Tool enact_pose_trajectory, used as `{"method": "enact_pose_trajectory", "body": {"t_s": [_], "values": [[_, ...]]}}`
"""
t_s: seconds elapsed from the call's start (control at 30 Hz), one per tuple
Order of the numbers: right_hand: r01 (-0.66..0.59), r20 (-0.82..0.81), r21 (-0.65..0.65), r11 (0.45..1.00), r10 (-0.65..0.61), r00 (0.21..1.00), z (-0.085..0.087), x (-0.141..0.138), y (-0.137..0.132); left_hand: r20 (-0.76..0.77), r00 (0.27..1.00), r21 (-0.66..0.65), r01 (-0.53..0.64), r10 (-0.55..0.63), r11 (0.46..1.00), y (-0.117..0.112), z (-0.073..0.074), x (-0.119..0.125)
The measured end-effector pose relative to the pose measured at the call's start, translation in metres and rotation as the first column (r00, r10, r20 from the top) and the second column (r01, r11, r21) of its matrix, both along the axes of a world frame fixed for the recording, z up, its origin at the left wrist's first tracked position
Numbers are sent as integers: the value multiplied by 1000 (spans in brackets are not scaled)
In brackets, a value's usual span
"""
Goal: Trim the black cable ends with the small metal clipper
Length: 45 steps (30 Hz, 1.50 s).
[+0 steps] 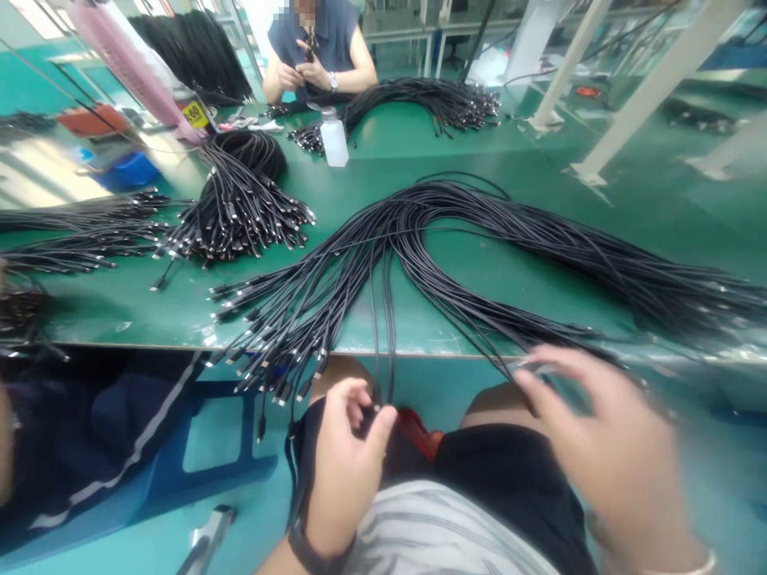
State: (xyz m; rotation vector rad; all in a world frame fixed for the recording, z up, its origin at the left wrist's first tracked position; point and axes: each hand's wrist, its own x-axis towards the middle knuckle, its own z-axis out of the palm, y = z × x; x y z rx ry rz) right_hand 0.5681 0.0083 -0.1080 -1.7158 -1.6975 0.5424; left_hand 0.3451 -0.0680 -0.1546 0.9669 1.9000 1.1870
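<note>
A large bundle of thin black cables (455,200) arches across the green table, its small metal-tipped plugs (269,351) fanned out over the front edge at left. Above my lap, my left hand (351,447) is closed with thumb and fingers curled; two or three cables run down from the bundle into it, and their ends are mostly hidden by the fingers. At the table's edge on the right, my right hand (605,439) pinches a cable end between thumb and forefinger. Motion blurs this hand, so the plug in it is unclear.
Another cable bundle (240,200) lies at left, with more cables (77,231) beyond it. A white bottle (334,140) stands near the middle back. Across the table (497,263) a person (317,56) handles something small. Pale metal posts (629,96) rise at right.
</note>
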Motion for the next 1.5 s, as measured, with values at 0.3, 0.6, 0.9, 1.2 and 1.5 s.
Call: {"method": "enact_pose_trajectory", "body": {"t_s": [0.3, 0.6, 0.9, 1.2, 1.5], "values": [[-274, -561, -274, 922, 78, 824, -8, -34, -13, 574, 760, -237, 509, -304, 827, 6, -19, -6], [-477, -897, -379, 793, -188, 401, -32, -71, -23, 794, 556, -77, 491, -244, 868, -18, -6, 1], [-390, -888, -368, 844, -196, 415, -14, -65, -41, 788, 589, 24, 257, -176, 966, 0, 24, 14], [-301, -843, -384, 873, -199, 499, -13, -64, -40, 744, 643, 12, 258, -181, 966, 1, 28, 20], [-291, -827, -364, 885, -163, 538, -9, -65, -37, 765, 620, 6, 263, -174, 965, 2, 28, 23]]}}
